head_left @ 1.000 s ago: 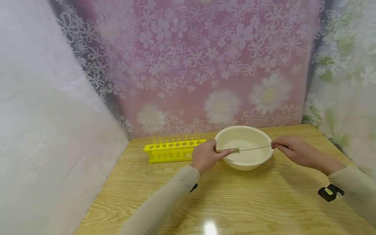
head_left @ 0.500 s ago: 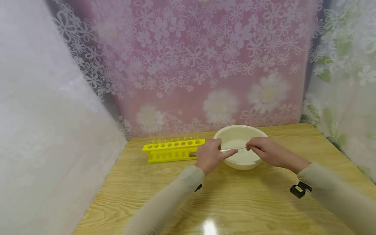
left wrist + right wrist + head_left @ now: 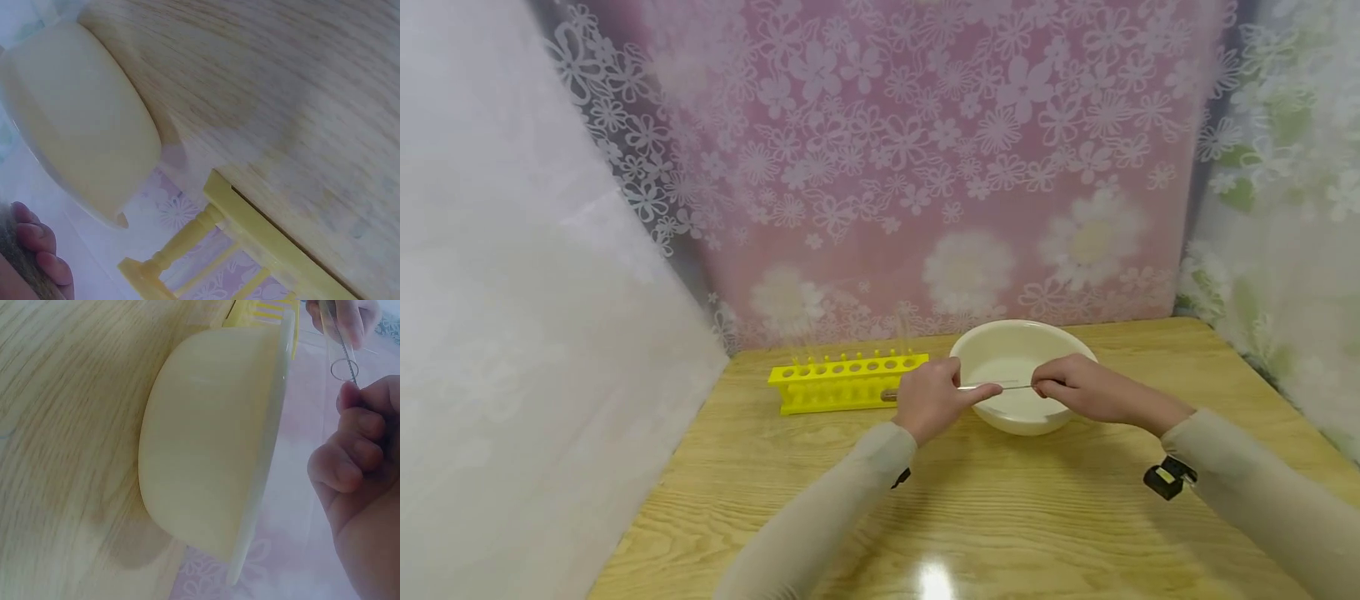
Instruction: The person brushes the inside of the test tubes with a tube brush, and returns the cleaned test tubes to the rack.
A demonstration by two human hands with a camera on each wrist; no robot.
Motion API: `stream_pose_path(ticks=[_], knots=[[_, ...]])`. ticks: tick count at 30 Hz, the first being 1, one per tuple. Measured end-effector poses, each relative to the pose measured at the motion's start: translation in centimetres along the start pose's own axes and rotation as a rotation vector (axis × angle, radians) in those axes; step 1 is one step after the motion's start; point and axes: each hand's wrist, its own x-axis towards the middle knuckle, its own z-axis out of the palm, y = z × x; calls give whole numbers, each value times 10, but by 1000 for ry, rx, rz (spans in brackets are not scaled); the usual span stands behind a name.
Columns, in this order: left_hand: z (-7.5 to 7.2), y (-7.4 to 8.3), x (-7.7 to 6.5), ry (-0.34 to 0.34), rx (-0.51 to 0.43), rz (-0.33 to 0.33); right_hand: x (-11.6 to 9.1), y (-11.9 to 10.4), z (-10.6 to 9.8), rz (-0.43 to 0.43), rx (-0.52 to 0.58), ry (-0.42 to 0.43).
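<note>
My left hand point(image 3: 928, 398) grips a clear glass test tube point(image 3: 889, 395) held roughly level, its closed end poking out to the left. Dark bristles of a test tube brush point(image 3: 22, 259) show inside the tube in the left wrist view. My right hand point(image 3: 1086, 387) pinches the brush's thin twisted wire handle point(image 3: 1018, 387), which runs out of the tube's mouth. The right wrist view shows that round mouth close to the pinching fingertips point(image 3: 350, 397). Both hands are above a cream basin point(image 3: 1026, 427), which stands upright on the table.
A yellow test tube rack point(image 3: 835, 398) stands left of the basin, with a few clear tubes upright in it at both ends. Behind the wooden table point(image 3: 1000, 517) hangs a pink flowered curtain point(image 3: 880, 167). Pale sheets flank both sides.
My right hand has moved left toward the tube, pushing the brush deeper, and then stays about there. The bristles, at the tube's mouth earlier, are now inside. My left hand barely shifts.
</note>
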Motion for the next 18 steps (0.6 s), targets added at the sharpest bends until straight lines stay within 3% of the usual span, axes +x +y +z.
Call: stream_pose_path(ticks=[5, 18], knots=[[0, -2, -1, -15, -12, -12, -1, 1, -3, -48, -29, 4], [-2, 0, 1, -10, -24, 13, -8, 0, -8, -53, -7, 13]])
